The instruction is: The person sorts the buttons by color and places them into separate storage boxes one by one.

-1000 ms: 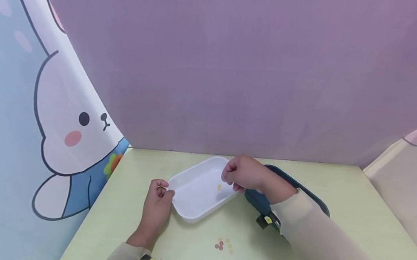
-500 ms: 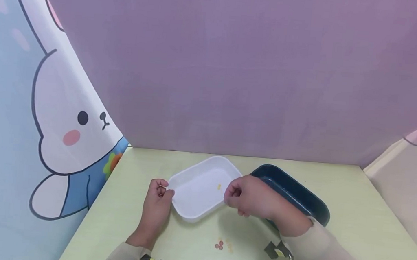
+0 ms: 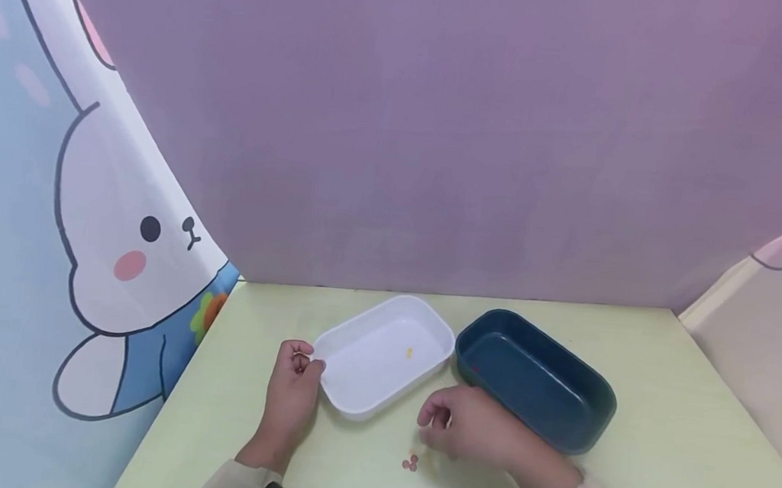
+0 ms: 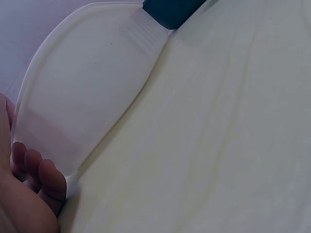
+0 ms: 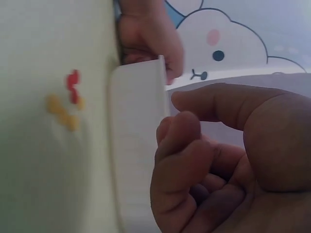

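My left hand [image 3: 293, 393] grips the near-left rim of a white tray [image 3: 363, 372], thumb over the edge and fingers curled outside it. In the left wrist view those fingers lie along the tray's end wall. My right hand [image 3: 469, 426] is over the table in front of the trays, fingers loosely bent. A gap shows between its thumb and fingertips in the right wrist view, with nothing seen between them. Close by its fingertips lie several small round red pieces [image 3: 410, 464] and yellow pieces [image 5: 54, 104]. A small yellow piece [image 3: 409, 353] lies inside the white tray.
A dark blue tray [image 3: 546, 379] stands right of the white one, their ends close together. A tiny red piece [image 3: 476, 369] shows in it. Behind the pale yellow table [image 3: 660, 418] rises a purple backdrop [image 3: 439, 163]; a rabbit-print cloth [image 3: 123, 230] hangs at the left.
My right hand has moved from over the white tray's right end down toward the small pieces on the table, uncovering the dark blue tray. The left hand stays on the white tray's rim.
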The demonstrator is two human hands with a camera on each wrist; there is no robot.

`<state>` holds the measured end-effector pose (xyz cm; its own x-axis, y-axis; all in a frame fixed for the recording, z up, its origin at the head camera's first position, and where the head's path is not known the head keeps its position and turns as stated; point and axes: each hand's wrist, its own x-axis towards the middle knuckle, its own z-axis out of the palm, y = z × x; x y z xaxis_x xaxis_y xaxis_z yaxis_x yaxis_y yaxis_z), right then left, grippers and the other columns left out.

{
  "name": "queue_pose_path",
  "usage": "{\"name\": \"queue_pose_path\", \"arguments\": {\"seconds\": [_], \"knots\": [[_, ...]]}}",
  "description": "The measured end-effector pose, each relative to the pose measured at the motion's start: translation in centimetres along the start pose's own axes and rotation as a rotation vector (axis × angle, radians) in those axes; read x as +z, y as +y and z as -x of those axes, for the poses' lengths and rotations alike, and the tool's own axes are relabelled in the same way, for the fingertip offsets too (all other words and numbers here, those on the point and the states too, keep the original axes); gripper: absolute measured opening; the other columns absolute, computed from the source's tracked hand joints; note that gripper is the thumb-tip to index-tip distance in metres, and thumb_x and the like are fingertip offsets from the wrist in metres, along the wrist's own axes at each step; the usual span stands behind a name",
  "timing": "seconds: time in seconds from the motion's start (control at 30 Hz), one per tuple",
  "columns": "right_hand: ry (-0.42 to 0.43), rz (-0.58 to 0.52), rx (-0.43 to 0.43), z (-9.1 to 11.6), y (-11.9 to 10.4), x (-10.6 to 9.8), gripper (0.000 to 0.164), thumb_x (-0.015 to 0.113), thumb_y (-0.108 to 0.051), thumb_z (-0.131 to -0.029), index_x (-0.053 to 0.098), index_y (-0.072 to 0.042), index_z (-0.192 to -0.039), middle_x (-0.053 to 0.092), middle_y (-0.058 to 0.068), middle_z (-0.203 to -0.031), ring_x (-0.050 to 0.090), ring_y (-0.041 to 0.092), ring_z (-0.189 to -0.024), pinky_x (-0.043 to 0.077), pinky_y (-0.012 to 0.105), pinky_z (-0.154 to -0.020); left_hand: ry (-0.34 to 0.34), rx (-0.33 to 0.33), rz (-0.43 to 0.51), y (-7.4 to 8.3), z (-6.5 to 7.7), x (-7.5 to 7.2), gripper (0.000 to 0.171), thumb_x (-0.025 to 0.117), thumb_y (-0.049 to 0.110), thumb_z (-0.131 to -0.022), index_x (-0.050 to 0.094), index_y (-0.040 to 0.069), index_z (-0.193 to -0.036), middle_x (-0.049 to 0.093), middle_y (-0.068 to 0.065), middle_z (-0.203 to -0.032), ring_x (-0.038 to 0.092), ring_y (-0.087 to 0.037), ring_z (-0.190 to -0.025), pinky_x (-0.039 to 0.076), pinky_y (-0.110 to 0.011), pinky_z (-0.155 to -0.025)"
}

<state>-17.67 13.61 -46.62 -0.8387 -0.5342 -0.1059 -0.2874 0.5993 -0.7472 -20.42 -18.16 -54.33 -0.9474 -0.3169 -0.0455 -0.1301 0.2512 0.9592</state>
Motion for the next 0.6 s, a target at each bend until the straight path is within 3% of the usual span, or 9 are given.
{"name": "queue_pose_path", "arguments": {"seconds": [0.2, 0.37, 0.6], "knots": [[0.025, 0.045, -0.014, 0.1, 2.0, 1.5, 0.014, 0.081, -0.011, -0.089, 0.081, -0.015, -0.102, 0.065, -0.011, -0.078, 0.057, 0.004, -0.070, 0.049, 0.025, -0.068, 0.003, -0.001, -0.004, -0.1, 0.0, 0.1, 0.027, 0.059, 0.017, -0.110, 0.048, 0.014, -0.134, 0.051, -0.006, -0.103, 0.052, -0.022, -0.092, 0.048, -0.026, -0.074], [0.029, 0.083, 0.010, 0.1, 3.3, 2.2, 0.019, 0.090, -0.017, -0.089, 0.081, -0.016, -0.105, 0.064, -0.013, -0.076, 0.056, 0.003, -0.071, 0.047, 0.025, -0.070, -0.001, 0.005, 0.006, -0.1, -0.1, 0.1, 0.027, 0.059, 0.017, -0.110, 0.048, 0.014, -0.134, 0.051, -0.007, -0.102, 0.052, -0.023, -0.092, 0.049, -0.027, -0.074], [0.017, 0.098, 0.016, 0.1, 4.3, 3.0, 0.020, 0.090, -0.017, -0.091, 0.080, -0.018, -0.109, 0.064, -0.015, -0.078, 0.057, 0.002, -0.075, 0.051, 0.027, -0.074, 0.003, -0.006, -0.005, 0.0, 0.0, 0.1, 0.027, 0.059, 0.018, -0.110, 0.048, 0.015, -0.134, 0.051, -0.006, -0.103, 0.052, -0.023, -0.093, 0.049, -0.027, -0.075]]}}
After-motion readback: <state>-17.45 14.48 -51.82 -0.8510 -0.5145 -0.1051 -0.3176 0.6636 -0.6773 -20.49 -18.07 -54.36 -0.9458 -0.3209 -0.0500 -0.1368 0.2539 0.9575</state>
